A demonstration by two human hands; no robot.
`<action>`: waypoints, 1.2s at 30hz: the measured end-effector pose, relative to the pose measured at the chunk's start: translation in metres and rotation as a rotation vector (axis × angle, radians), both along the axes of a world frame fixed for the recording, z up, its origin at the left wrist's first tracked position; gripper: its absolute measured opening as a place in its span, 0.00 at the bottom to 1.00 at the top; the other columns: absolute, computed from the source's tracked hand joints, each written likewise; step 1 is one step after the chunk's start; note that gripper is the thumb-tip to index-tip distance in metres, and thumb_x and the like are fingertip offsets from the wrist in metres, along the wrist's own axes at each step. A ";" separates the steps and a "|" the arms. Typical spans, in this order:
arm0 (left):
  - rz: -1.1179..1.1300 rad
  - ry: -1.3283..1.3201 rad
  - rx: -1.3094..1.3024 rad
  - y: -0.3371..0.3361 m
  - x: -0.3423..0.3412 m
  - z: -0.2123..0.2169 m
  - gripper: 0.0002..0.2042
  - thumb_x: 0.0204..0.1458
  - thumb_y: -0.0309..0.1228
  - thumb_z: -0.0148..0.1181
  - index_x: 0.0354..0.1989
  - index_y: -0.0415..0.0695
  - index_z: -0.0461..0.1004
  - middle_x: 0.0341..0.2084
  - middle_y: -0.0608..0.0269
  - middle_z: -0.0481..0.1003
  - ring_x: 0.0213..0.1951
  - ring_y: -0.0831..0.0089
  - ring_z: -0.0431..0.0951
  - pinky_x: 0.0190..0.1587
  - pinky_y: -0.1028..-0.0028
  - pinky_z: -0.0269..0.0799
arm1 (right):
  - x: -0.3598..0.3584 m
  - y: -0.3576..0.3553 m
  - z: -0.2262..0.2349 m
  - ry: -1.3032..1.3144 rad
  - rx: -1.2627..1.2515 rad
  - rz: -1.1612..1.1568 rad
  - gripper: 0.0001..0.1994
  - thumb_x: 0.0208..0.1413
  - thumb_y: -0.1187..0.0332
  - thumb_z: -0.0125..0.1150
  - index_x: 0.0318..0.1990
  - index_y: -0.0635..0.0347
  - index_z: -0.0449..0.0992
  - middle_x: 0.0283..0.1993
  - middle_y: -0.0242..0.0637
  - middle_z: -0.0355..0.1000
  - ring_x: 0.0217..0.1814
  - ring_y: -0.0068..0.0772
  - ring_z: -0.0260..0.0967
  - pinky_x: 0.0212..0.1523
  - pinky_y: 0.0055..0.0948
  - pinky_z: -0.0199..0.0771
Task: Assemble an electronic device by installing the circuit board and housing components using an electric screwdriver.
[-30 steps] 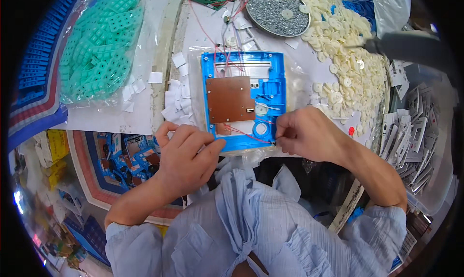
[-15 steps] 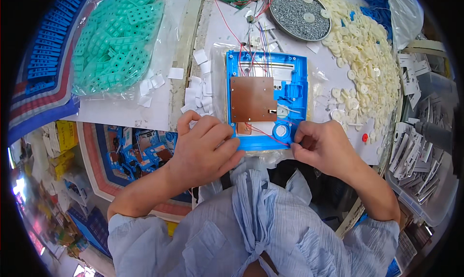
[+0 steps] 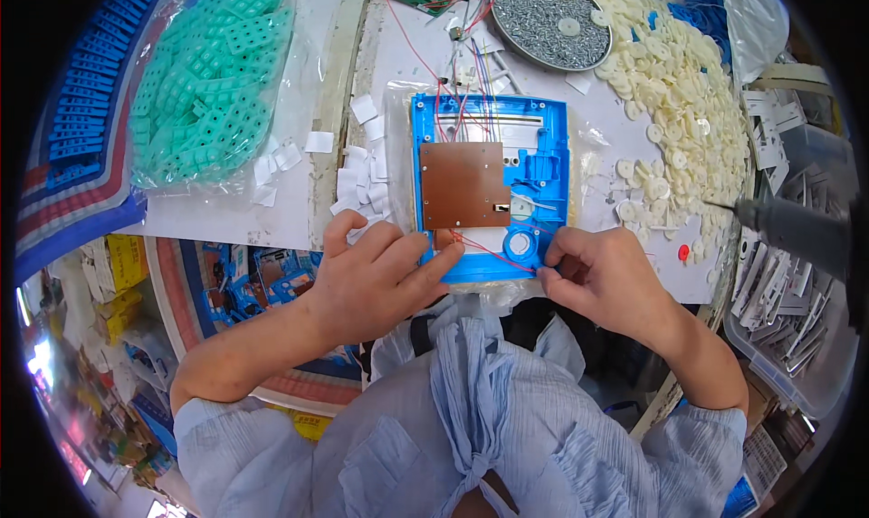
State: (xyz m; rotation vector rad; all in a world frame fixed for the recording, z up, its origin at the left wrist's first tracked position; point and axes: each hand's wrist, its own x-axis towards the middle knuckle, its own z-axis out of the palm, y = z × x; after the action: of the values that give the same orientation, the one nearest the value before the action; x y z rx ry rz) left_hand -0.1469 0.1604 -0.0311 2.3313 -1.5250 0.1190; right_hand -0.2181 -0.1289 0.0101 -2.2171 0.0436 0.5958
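The blue casing (image 3: 480,270) lies between both hands, long axis running away from the person. The left hand (image 3: 376,269), fingers loosely spread, overlaps its near-left corner; the right hand (image 3: 606,274) curls at the near-right, its grip uncertain. A yellow box (image 3: 125,265) bears illegible print.

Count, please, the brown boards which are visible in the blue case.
2: the large board covers the middle left of the blue case; the small board shows just below it, beside the left hand. More may be hidden underneath.
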 end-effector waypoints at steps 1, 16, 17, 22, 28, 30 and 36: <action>-0.003 -0.008 -0.025 0.000 0.001 -0.001 0.20 0.46 0.41 0.69 0.50 0.54 0.80 0.37 0.73 0.72 0.37 0.75 0.72 0.50 0.58 0.54 | -0.001 -0.001 0.000 -0.007 0.011 -0.009 0.09 0.49 0.67 0.67 0.32 0.63 0.77 0.19 0.42 0.74 0.20 0.41 0.76 0.26 0.36 0.75; -0.090 0.362 -0.020 -0.085 0.003 0.018 0.08 0.46 0.31 0.69 0.33 0.48 0.77 0.31 0.67 0.73 0.36 0.67 0.73 0.42 0.64 0.63 | -0.012 -0.012 -0.008 0.013 0.193 -0.089 0.06 0.51 0.73 0.64 0.36 0.62 0.78 0.22 0.37 0.75 0.21 0.32 0.76 0.26 0.29 0.75; -0.104 0.377 0.015 -0.087 0.006 0.020 0.07 0.47 0.31 0.68 0.32 0.47 0.76 0.30 0.67 0.73 0.35 0.66 0.73 0.40 0.65 0.65 | -0.012 -0.013 -0.008 0.015 0.205 -0.090 0.05 0.51 0.73 0.64 0.36 0.62 0.78 0.22 0.37 0.75 0.21 0.32 0.76 0.26 0.29 0.75; -0.138 0.445 0.113 -0.095 0.012 0.025 0.07 0.50 0.31 0.66 0.28 0.45 0.73 0.25 0.63 0.74 0.29 0.62 0.78 0.29 0.63 0.73 | -0.013 -0.017 -0.011 0.025 0.252 -0.053 0.07 0.51 0.73 0.66 0.38 0.61 0.78 0.22 0.36 0.75 0.22 0.32 0.76 0.26 0.29 0.75; -0.163 0.550 0.097 -0.100 0.017 0.022 0.07 0.51 0.31 0.65 0.28 0.44 0.73 0.22 0.61 0.74 0.28 0.58 0.79 0.29 0.61 0.74 | -0.017 -0.011 -0.013 -0.097 0.198 -0.040 0.06 0.52 0.73 0.66 0.35 0.62 0.77 0.21 0.36 0.73 0.21 0.30 0.74 0.24 0.29 0.73; -0.149 0.578 0.085 -0.101 0.017 0.022 0.07 0.51 0.31 0.65 0.28 0.43 0.74 0.22 0.60 0.75 0.28 0.57 0.79 0.30 0.60 0.74 | -0.019 -0.008 -0.015 -0.166 0.142 -0.034 0.05 0.51 0.75 0.66 0.34 0.64 0.76 0.21 0.37 0.73 0.21 0.28 0.73 0.24 0.27 0.73; -0.137 0.661 0.050 -0.103 0.022 0.023 0.07 0.51 0.31 0.65 0.28 0.43 0.74 0.22 0.56 0.75 0.29 0.53 0.78 0.30 0.56 0.72 | -0.022 -0.002 -0.022 -0.241 0.089 -0.063 0.07 0.48 0.68 0.66 0.29 0.59 0.73 0.19 0.36 0.72 0.22 0.40 0.75 0.24 0.37 0.72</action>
State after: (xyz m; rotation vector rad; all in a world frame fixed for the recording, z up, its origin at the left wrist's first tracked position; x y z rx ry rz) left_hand -0.1254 0.0573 -0.0083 1.9894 -1.3310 -0.6623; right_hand -0.2398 -0.1312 -0.0124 -2.1774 -0.0374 0.2880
